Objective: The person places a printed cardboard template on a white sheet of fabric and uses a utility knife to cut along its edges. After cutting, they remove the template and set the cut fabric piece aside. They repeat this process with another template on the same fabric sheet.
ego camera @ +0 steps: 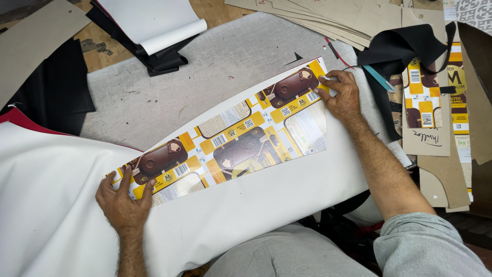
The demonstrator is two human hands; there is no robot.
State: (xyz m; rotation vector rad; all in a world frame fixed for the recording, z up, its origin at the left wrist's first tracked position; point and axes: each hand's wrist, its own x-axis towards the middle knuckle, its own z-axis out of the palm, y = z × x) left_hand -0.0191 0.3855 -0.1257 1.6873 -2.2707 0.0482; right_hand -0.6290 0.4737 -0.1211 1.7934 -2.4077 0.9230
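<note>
Printed cardboard template (pixel 230 138) lies on white sheet (pixel 256 205); left hand (pixel 124 202) & right hand (pixel 341 95) press its ends, fingers flat, open. Black scraps (pixel 405 48), cardboard offcuts (pixel 318 15) nearby.

Both hands pressed flat, left hand (pixel 124 201) fingers spread, right hand (pixel 340 94) apparently pinching.

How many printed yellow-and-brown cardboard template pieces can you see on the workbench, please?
2: a long one on the white sheet, pinned by the left hand and right hand; another at the right among plain cardboard. More may be hidden.
</note>
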